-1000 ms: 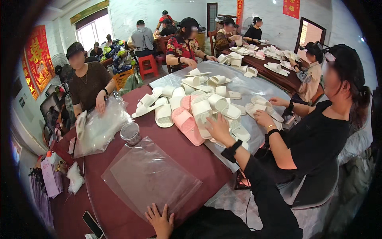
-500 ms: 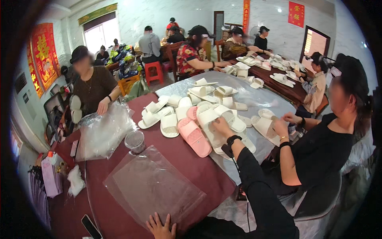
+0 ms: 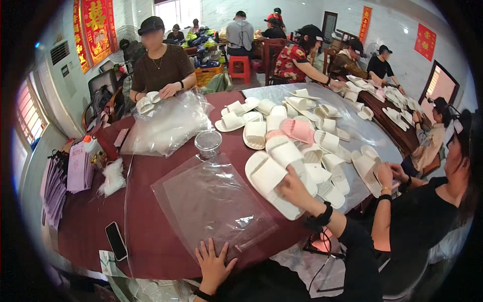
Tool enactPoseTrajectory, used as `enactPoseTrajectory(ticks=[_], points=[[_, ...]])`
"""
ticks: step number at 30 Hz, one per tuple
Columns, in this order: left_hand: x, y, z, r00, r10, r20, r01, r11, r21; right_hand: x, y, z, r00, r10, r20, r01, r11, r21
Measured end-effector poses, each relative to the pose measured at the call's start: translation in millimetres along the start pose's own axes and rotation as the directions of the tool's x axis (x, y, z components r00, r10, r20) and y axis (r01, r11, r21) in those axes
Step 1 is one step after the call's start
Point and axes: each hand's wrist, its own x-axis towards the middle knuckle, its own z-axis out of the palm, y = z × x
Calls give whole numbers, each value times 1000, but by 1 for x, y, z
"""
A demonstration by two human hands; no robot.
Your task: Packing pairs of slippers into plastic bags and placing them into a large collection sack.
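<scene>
My left hand (image 3: pixel 215 262) lies with fingers spread on the near edge of a clear plastic bag (image 3: pixel 201 201), flat on the dark red tablecloth. My right hand (image 3: pixel 296 192) grips a white slipper (image 3: pixel 263 173) by its side, the fingers closed near the strap. A second white slipper (image 3: pixel 283 151) lies right against it; whether I hold that one too I cannot tell. Behind them spreads a heap of white slippers (image 3: pixel 329 141), with a pink slipper (image 3: pixel 300 130) turned on top.
Beyond the bag stand a round clear tub (image 3: pixel 208 143) and a stack of plastic bags (image 3: pixel 166 128). A phone (image 3: pixel 116 241) and lilac paper bags (image 3: pixel 78 168) are at the left. Co-workers sit or stand around, one close at my right, one across the table holding white slippers (image 3: pixel 147 103).
My right hand has come back from the heap toward me with a white slipper. The pink slipper has shifted back onto the heap. The view has swung left.
</scene>
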Motion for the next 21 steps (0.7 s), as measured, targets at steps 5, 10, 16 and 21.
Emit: enactPoseTrajectory(ticks=[5, 10, 16, 21], points=[[0, -7, 11, 999, 20, -34, -17, 997, 72, 7, 20, 8, 821, -13, 570, 237, 917, -320], [-1, -12, -5, 997, 27, -72, -21, 996, 81, 72, -53, 19, 935, 195, 296, -71, 922, -381], [7, -23, -21, 995, 93, -47, -99, 984, -146, 125, -37, 114, 984, 21, 175, 52, 915, -401], [6, -30, -14, 994, 75, -81, -86, 987, -133, 157, -10, 192, 1000, 15, -23, -22, 932, -362]])
